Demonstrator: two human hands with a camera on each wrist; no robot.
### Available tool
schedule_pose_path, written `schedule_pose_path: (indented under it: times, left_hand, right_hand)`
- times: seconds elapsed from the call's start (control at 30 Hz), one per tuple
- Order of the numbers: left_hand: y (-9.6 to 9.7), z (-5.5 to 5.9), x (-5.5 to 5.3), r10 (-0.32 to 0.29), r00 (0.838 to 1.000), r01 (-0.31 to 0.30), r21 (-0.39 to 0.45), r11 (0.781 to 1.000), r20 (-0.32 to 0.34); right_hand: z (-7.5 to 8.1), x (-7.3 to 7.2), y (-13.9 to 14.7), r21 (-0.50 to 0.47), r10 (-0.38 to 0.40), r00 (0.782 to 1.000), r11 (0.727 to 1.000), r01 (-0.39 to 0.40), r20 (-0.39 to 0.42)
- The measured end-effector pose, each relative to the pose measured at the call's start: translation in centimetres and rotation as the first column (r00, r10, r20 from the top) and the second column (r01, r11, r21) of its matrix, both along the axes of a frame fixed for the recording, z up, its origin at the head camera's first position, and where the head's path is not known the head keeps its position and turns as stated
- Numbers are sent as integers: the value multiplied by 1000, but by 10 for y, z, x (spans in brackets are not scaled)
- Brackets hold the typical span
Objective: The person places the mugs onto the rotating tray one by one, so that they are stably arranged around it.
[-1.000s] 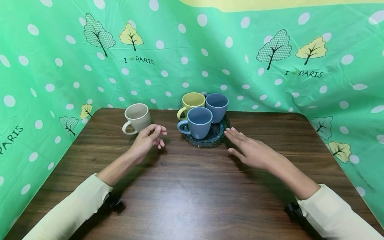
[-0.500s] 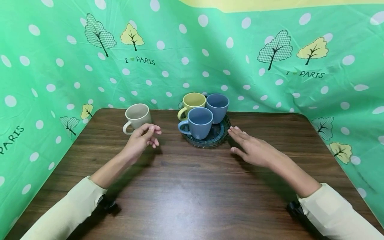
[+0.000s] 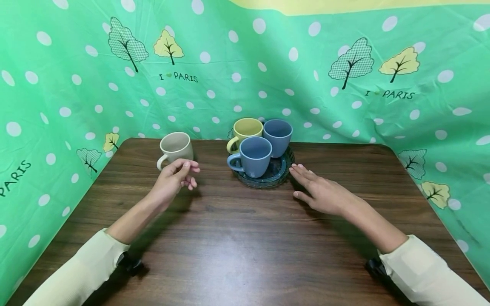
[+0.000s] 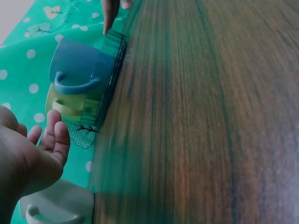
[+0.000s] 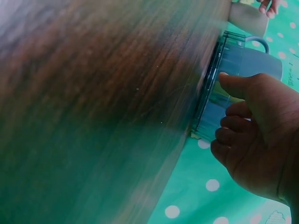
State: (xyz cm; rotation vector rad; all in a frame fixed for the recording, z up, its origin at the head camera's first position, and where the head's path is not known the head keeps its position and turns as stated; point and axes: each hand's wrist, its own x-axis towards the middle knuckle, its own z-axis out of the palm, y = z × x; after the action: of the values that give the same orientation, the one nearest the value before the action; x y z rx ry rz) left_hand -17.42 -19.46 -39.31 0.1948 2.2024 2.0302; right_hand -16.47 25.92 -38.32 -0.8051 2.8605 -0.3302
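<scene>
Mugs (image 3: pixel 255 158) (three) stand on a dish (image 3: pixel 263 183) by the straight-fingered right hand (image 3: pixel 320 194), the left hand (image 3: pixel 172 179), fingers loosely parted, near a beige mug (image 3: pixel 177 148).

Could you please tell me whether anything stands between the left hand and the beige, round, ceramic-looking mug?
Nothing visible does: in the head view, the left hand partly covers the lower edge of the beige, round, ceramic-looking mug. Whether they touch is unclear.

Beige mug (image 3: pixel 177 143) upright, three mugs (image 3: pixel 255 157) standing in transparent dish (image 3: pixel 276 173)
</scene>
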Motion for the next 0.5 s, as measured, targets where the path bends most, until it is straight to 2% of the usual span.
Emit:
schedule_pose_path:
  times: [0.5]
  left_hand:
    - [-13,-8,5,39,998,-39,-3,999,44]
  right_hand:
    - [1,3,-5,11,10,1000,1000,-10,-16]
